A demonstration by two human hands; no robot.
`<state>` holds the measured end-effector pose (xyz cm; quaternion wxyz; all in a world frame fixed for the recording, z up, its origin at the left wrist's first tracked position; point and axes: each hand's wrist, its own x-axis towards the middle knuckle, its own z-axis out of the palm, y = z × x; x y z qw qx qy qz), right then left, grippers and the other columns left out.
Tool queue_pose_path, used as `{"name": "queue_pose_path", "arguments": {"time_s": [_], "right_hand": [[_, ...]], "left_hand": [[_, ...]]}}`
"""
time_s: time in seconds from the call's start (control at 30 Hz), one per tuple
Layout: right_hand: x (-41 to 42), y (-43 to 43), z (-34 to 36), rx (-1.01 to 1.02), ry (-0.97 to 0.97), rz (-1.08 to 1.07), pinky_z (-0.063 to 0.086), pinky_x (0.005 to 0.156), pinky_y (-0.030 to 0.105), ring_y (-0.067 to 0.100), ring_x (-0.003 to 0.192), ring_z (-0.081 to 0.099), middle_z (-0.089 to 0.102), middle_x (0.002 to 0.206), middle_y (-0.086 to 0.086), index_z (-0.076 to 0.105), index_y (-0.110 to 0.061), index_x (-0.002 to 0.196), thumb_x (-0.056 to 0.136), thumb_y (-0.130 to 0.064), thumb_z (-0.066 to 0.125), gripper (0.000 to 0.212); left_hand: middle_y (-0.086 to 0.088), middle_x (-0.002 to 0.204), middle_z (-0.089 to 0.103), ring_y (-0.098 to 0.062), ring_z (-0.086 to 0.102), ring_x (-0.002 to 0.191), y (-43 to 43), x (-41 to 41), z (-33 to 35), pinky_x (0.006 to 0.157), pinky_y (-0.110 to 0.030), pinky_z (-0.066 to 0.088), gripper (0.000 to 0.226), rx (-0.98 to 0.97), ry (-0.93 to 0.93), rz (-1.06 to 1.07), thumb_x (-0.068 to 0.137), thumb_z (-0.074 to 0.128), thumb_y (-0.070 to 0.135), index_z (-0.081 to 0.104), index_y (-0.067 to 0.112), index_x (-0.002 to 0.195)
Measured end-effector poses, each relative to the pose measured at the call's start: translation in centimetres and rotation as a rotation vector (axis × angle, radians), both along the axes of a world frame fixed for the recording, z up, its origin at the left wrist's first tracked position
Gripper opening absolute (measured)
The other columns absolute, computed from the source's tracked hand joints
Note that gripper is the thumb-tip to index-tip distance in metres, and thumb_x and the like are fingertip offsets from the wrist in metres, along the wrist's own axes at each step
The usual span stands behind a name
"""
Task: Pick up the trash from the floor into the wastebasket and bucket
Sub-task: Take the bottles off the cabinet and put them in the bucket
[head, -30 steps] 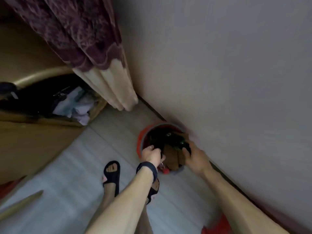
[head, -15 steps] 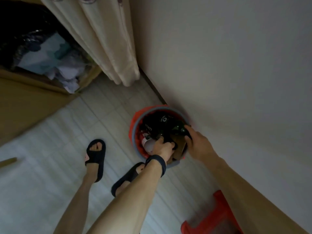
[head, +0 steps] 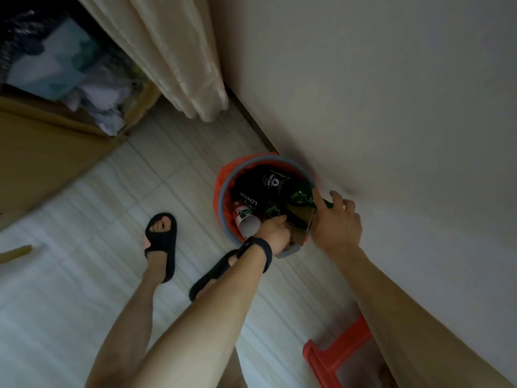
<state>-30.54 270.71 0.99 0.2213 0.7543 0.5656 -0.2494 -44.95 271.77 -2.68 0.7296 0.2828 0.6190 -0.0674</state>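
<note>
Your left hand [head: 275,233] (black wristband [head: 260,249] on the wrist) is down inside the round red plastic bucket w/ grey rim [head: 221,204]. Its fingers are curled tight at the near edge of a flat brown cardboard piece [head: 300,217]; can't tell if they actually grip it or sth under it. Your right hand [head: 335,222] is at the bucket's wall-side rim, gripping a shiny dark green bottle [head: 303,197], index finger laid straight along it, other fingers curled over its far side. The bucket stands on the pale tiled floor [head: 70,233] right by the off-white wall [head: 363,79], touching or just beside, can't tell which. Trash inside: a black pack w/ white "LÖWEN" lettering [head: 247,198], a round black item w/ white logo [head: 275,179] behind it, and a red-and-white can [head: 246,219] on its side, pale end toward you, just beside the left hand. Your feet in black slide sandals [head: 161,242] stand on the floor left of the bucket, the nearer one partly hidden by the left forearm. A beige curtain [head: 173,51] hangs by the wall beyond the bucket, apart from it. Top left is a brown bin w/ black bag liner [head: 56,152] holding crumpled white paper [head: 106,107] and pale sheets. A red plastic stool [head: 335,357] sits at the bottom by the right forearm. A tan stick end [head: 15,253] lies on the floor at the left edge.
</note>
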Motion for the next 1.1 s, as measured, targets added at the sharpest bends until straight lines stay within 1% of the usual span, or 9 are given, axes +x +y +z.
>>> {"name": "queue_pose_path", "arguments": {"time_s": [0.1,0.17,0.27,0.4,0.53,0.7,0.83,0.93,1.1], "right_hand": [[-3.0,0.0,3.7,0.092,0.075,-0.006,0.048,0.086,0.05,0.043,0.121,0.049,0.057,0.136,0.016,0.058,-0.019,0.137,0.078,-0.018,0.068,0.06],[-5.5,0.2,8.2,0.096,0.125,0.006,0.047,0.092,0.049,0.041,0.123,0.05,0.063,0.13,0.011,0.061,-0.021,0.134,0.081,-0.021,0.054,0.054],[-9.1,0.1,14.4,0.217,0.181,0.024,0.051,0.091,0.05,0.04,0.119,0.055,0.071,0.118,0.007,0.067,-0.023,0.126,0.082,-0.028,0.037,0.053],[-14.8,0.8,24.3,0.332,0.236,0.131,0.054,0.088,0.049,0.036,0.117,0.058,0.072,0.115,0.002,0.071,-0.026,0.12,0.085,-0.027,0.063,0.036],[-22.0,1.9,34.2,0.476,0.359,0.255,0.052,0.092,0.044,0.031,0.117,0.059,0.072,0.114,-0.003,0.071,-0.028,0.118,0.087,-0.032,0.061,0.032],[-34.1,1.8,44.8,0.621,0.571,0.347,0.049,0.095,0.042,0.026,0.115,0.058,0.071,0.111,-0.008,0.073,-0.029,0.111,0.088,-0.034,0.059,0.027],[-45.2,0.8,49.7,0.678,0.756,0.386,0.045,0.098,0.031,0.016,0.106,0.061,0.072,0.105,-0.012,0.075,-0.029,0.107,0.09,-0.032,0.062,0.021],[-53.2,-0.9,52.2,0.666,0.79,0.473,0.043,0.095,0.027,0.014,0.101,0.06,0.072,0.107,-0.011,0.075,-0.029,0.108,0.089,-0.023,0.069,0.021],[-69.3,-4.3,56.0,0.598,0.851,0.624,0.042,0.096,0.029,0.02,0.114,0.055,0.068,0.117,-0.012,0.07,-0.035,0.117,0.092,-0.031,0.065,0.026]], "left_hand": [[-0.004,0.123,0.063,-0.028,0.062,0.113,1.8,-2.2,2.8,0.098,-0.042,0.052,0.044,0.045,0.036,-0.115,0.092,0.052,0.01,0.055,0.021,0.135],[0.004,0.111,0.063,-0.025,0.064,0.108,3.5,-4.6,8.1,0.09,-0.036,0.055,0.042,0.176,0.08,-0.238,0.091,0.05,0.013,0.058,0.025,0.131],[0.002,0.126,0.065,-0.023,0.059,0.119,4.7,-8.7,15.4,0.097,-0.029,0.049,0.044,0.393,0.151,-0.443,0.091,0.052,0.015,0.056,0.028,0.134],[-0.002,0.137,0.058,-0.028,0.053,0.125,5.3,-17.1,26.5,0.102,-0.038,0.045,0.046,0.626,0.324,-0.635,0.093,0.05,0.029,0.05,0.031,0.139],[-0.001,0.131,0.06,-0.027,0.054,0.122,4.0,-27.4,37.2,0.1,-0.038,0.044,0.042,0.778,0.504,-0.604,0.092,0.05,0.036,0.053,0.033,0.134],[0.002,0.13,0.061,-0.025,0.055,0.122,-0.2,-41.1,46.7,0.099,-0.038,0.043,0.038,0.82,0.687,-0.438,0.092,0.05,0.04,0.056,0.036,0.13],[0.006,0.123,0.064,-0.022,0.056,0.119,-4.6,-53.0,51.9,0.095,-0.035,0.046,0.038,0.867,0.809,-0.247,0.092,0.047,0.049,0.059,0.037,0.126],[0.01,0.126,0.065,-0.02,0.059,0.117,-8.5,-62.4,54.2,0.093,-0.033,0.049,0.04,0.898,0.855,-0.136,0.089,0.045,0.051,0.062,0.036,0.123],[0.012,0.135,0.059,-0.017,0.056,0.121,-16.2,-79.9,58.5,0.089,-0.029,0.048,0.036,0.836,1.016,-0.036,0.094,0.05,0.042,0.06,0.036,0.128]]}}
